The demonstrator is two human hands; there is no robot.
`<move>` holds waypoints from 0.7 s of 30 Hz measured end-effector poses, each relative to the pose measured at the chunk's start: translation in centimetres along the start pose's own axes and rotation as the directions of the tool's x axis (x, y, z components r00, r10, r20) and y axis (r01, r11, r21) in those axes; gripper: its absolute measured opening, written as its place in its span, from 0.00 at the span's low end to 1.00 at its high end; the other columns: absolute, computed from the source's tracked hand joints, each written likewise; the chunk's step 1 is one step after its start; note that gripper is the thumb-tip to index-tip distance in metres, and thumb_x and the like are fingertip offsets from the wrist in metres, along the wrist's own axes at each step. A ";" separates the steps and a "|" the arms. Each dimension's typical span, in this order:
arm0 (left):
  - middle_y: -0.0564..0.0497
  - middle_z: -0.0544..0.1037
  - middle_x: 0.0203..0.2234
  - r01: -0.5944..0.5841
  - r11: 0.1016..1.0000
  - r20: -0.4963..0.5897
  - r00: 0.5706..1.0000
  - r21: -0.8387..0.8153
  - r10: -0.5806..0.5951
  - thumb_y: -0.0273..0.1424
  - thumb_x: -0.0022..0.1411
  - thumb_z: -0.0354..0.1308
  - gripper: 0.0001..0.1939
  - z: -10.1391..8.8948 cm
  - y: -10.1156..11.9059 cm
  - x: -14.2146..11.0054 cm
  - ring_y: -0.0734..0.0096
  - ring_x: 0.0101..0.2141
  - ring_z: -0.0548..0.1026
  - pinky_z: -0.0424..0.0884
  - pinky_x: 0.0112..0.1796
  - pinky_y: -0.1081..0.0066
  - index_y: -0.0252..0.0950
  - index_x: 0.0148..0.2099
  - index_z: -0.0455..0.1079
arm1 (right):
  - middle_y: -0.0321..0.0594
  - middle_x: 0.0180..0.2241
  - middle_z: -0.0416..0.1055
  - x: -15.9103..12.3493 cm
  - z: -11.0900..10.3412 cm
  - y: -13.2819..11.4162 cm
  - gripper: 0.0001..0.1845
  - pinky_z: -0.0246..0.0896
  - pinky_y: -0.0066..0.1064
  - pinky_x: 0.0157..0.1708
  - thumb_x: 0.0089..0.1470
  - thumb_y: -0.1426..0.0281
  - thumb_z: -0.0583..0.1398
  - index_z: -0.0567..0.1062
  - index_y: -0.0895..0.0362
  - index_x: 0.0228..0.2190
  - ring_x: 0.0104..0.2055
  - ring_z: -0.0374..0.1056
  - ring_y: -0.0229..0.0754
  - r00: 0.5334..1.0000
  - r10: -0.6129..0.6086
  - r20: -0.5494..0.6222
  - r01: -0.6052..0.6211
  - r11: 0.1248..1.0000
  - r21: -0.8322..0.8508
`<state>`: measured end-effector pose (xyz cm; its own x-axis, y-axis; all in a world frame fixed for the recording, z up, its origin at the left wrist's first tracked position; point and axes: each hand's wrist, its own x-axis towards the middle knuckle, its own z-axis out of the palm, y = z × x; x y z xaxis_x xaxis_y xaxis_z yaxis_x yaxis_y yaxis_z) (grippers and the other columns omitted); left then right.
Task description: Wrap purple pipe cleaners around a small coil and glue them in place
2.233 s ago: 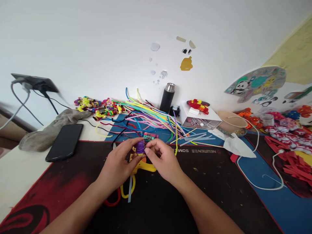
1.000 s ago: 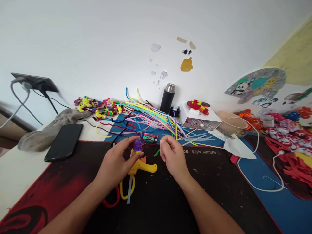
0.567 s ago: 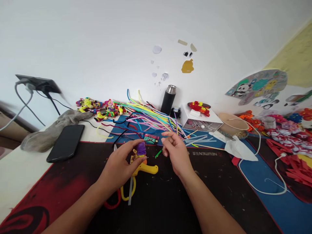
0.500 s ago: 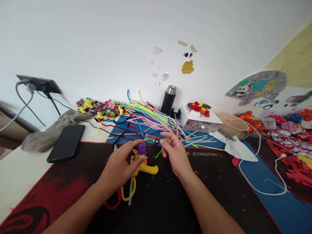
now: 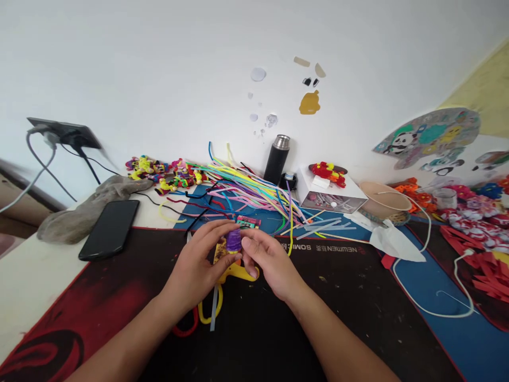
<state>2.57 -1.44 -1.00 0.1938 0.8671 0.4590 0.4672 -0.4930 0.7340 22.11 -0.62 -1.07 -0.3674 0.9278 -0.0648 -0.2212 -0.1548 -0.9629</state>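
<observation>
My left hand (image 5: 193, 266) pinches a small purple fuzzy piece (image 5: 234, 240), which looks wound from pipe cleaner, between thumb and fingers. From the other side, my right hand (image 5: 275, 266) has its thumb and bent fingers closed at the piece's right edge. Just below lies a yellow glue gun (image 5: 240, 272), partly covered by both hands. A clear glue stick (image 5: 214, 313) points out of it toward me. Scissors lie under my left hand, showing a yellow handle loop (image 5: 200, 314) and a red handle loop (image 5: 190, 330); their blades are mostly hidden.
Many coloured pipe cleaners (image 5: 246, 185) spread behind my hands. Beyond them stand a black thermos (image 5: 276, 162) and a white drawer box (image 5: 334, 199). A phone (image 5: 110, 231) lies at left. Farther right are a white cable (image 5: 433, 315), crumpled tissue (image 5: 393, 244) and red strips (image 5: 463, 252).
My right hand has moved left and down to the purple piece, its fingers now meeting it. My left hand keeps its pinch. A short green piece on the mat is now out of sight.
</observation>
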 end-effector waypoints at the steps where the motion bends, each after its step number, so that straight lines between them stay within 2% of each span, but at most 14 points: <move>1: 0.42 0.82 0.58 -0.015 1.000 -0.003 1.000 0.007 0.015 0.37 0.70 0.67 0.19 0.1 0.0 0.0 0.51 0.59 0.79 0.75 0.61 0.52 0.44 0.61 0.77 | 0.27 0.23 0.68 0.0 0.1 0.1 0.27 0.51 0.28 0.22 0.61 0.47 0.69 0.78 0.57 0.48 0.19 0.58 0.32 1.000 0.001 0.007 0.000 1.000 -0.005; 5: 0.42 0.82 0.58 -0.039 0.999 0.022 0.999 0.022 0.039 0.34 0.71 0.65 0.19 0.4 0.0 -0.3 0.52 0.60 0.79 0.75 0.61 0.53 0.43 0.62 0.76 | 0.28 0.25 0.68 0.1 0.4 0.3 0.26 0.51 0.27 0.20 0.58 0.47 0.71 0.77 0.56 0.43 0.19 0.57 0.32 1.000 -0.002 0.008 0.002 1.000 -0.020; 9: 0.42 0.82 0.58 -0.016 1.000 0.074 0.997 0.017 0.014 0.34 0.72 0.65 0.21 0.4 -0.1 -0.5 0.53 0.59 0.79 0.74 0.61 0.53 0.43 0.65 0.75 | 0.26 0.23 0.66 0.1 0.6 0.1 0.25 0.50 0.27 0.19 0.58 0.47 0.71 0.76 0.56 0.40 0.18 0.56 0.31 1.000 0.000 0.016 0.000 1.000 -0.011; 13: 0.42 0.79 0.64 0.084 0.995 0.109 0.991 -0.055 -0.078 0.39 0.69 0.69 0.38 -0.2 -0.1 -0.4 0.51 0.60 0.79 0.74 0.62 0.51 0.47 0.76 0.62 | 0.24 0.20 0.63 0.0 0.7 -0.4 0.24 0.47 0.27 0.20 0.58 0.49 0.72 0.77 0.56 0.40 0.18 0.53 0.31 1.000 -0.022 0.000 0.022 1.000 -0.010; 15: 0.43 0.79 0.65 0.136 0.984 0.131 0.984 -0.116 -0.120 0.41 0.65 0.73 0.43 -0.7 0.1 -0.2 0.50 0.59 0.79 0.74 0.62 0.50 0.49 0.77 0.60 | 0.23 0.19 0.61 0.0 0.6 -0.6 0.23 0.45 0.28 0.19 0.58 0.50 0.72 0.78 0.56 0.40 0.17 0.52 0.30 0.999 -0.026 -0.025 0.025 1.000 -0.014; 17: 0.43 0.80 0.63 0.191 0.961 0.149 0.975 -0.199 -0.163 0.42 0.65 0.73 0.39 -1.3 0.3 0.1 0.51 0.57 0.80 0.76 0.59 0.53 0.48 0.74 0.66 | 0.22 0.18 0.60 0.0 0.5 -0.6 0.22 0.43 0.28 0.19 0.57 0.50 0.72 0.78 0.55 0.40 0.16 0.51 0.30 0.999 -0.025 -0.045 0.024 1.000 -0.013; 19: 0.43 0.84 0.57 0.259 0.926 0.159 0.962 -0.276 -0.221 0.45 0.67 0.70 0.30 -1.6 0.6 0.4 0.52 0.52 0.82 0.79 0.54 0.57 0.44 0.68 0.74 | 0.22 0.18 0.60 0.0 0.4 -0.6 0.22 0.42 0.28 0.18 0.56 0.50 0.73 0.77 0.55 0.38 0.16 0.50 0.30 0.999 -0.021 -0.050 0.021 1.000 -0.008; 21: 0.43 0.87 0.49 0.322 0.890 0.171 0.945 -0.324 -0.280 0.47 0.69 0.67 0.25 -1.8 0.9 0.6 0.54 0.47 0.84 0.81 0.47 0.60 0.42 0.63 0.79 | 0.22 0.18 0.60 0.0 0.5 -0.5 0.22 0.42 0.28 0.18 0.55 0.51 0.73 0.77 0.55 0.37 0.16 0.50 0.30 0.999 -0.008 -0.043 0.008 1.000 -0.008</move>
<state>1.61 -1.46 0.86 0.1996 0.9694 0.1431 0.1983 -0.1830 0.9629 21.78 -0.73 -0.45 -0.3267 0.9427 -0.0682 -0.2167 -0.1449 -0.9654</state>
